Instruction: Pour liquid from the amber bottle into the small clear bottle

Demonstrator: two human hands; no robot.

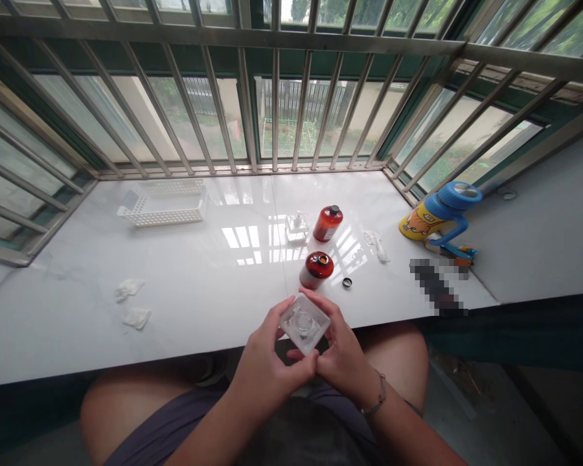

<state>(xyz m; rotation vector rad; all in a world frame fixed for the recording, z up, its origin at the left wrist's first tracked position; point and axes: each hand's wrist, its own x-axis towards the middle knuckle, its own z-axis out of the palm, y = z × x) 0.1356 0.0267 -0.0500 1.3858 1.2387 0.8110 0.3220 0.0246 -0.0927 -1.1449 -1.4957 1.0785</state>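
Above lap [398, 353], left hand [265, 369], right hand [344, 362] clasping clear square container [305, 323] between them.

head-worn camera | faces forward, down | close above left hand [265, 366], right hand [344, 356] | stone sill [184, 317] beyond

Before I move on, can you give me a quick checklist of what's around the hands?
1. Clear square container held by left hand and right hand: ok.
2. Anything inside the container: cannot tell.
3. Farther red bottle has its black cap on: ok.
4. Nearer red bottle is capped: cannot tell.
5. Black ring lies apart from both bottles on the marble sill: ok.
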